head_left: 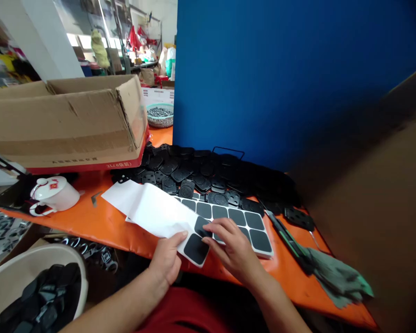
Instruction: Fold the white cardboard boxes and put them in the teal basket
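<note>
My left hand point(167, 259) grips the near edge of a white backing sheet point(159, 210), thumb on top. Two dark rounded-square stickers, the nearer one a black sticker point(196, 249), sit at the sheet's right end. My right hand point(234, 245) has thumb and forefinger pinched at the edge of the farther black sticker point(201, 225); whether it has lifted is hard to tell. Beneath and beyond lies a stack of sticker sheets point(254, 220) with rows of the same dark squares. Several black plastic pads point(187, 172) are heaped just behind it.
A cardboard box point(62, 125) and a white lidded mug point(57, 192) stand left on the orange tabletop point(100, 222). Right are a green-and-black utility knife point(287, 238) and a grey-green cloth point(338, 273). A tub point(83, 273) of black parts is lower left; a blue panel point(263, 78) rises behind.
</note>
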Tool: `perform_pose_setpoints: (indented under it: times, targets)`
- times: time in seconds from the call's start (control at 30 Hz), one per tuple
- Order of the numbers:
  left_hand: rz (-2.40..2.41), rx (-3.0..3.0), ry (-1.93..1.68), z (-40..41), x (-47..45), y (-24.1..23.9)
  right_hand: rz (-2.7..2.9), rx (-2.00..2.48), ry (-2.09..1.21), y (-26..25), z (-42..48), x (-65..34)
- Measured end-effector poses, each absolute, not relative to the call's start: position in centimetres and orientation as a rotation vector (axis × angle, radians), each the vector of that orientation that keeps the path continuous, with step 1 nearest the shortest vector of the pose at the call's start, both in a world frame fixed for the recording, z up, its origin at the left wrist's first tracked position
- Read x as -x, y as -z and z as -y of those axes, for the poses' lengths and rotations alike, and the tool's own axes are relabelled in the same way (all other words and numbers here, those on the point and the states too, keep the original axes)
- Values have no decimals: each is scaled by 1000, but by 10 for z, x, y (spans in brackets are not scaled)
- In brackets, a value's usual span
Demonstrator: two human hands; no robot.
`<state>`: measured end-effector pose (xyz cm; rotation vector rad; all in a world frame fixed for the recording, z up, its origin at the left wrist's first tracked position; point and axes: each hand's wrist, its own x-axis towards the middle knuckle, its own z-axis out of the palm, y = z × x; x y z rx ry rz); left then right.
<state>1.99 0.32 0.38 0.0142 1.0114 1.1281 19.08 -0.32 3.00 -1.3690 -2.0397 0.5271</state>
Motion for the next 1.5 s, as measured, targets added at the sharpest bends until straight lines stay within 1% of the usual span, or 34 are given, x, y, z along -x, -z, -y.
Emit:
perform_pose_setpoints:
  times: [0.13, 0.23, 0.33, 0.43, 0.53, 0.6, 0.73, 0.87, 1.2, 1.5]
  targets:
    - [-977, 88, -1052, -4, -21, -5, 1814, 1490, -637, -10, 17, -178]
    - [-935, 136, -984, -6, -22, -7, 1768, 1543, -718, -6, 16, -177]
    - [-937, 133, -885, -11, -22, -11, 1885, 1722, -511, -11, -5, -198]
    - [-877, 71, -616, -15, -20, -15, 1857, 1972, -330, -13, -40, -236]
    - [-845, 24, -342, -14, -20, -14, 1751, 2229, -279, -8, -74, -266]
    - [-828, -19, -222, -11, -21, -10, 1690, 2368, -273, -2, -91, -274]
    - [-766, -96, -177, -4, -23, 0, 1583, 2512, -278, 11, -112, -275]
    - [-776, -131, -226, -1, -23, 6, 1581, 2522, -380, 19, -122, -280]
    - [-679, -251, -181, 12, -22, 15, 1998, 2234, -592, 12, -122, -288]
    - [-710, -303, -231, 14, -21, 13, 1972, 2154, -682, 5, -141, -295]
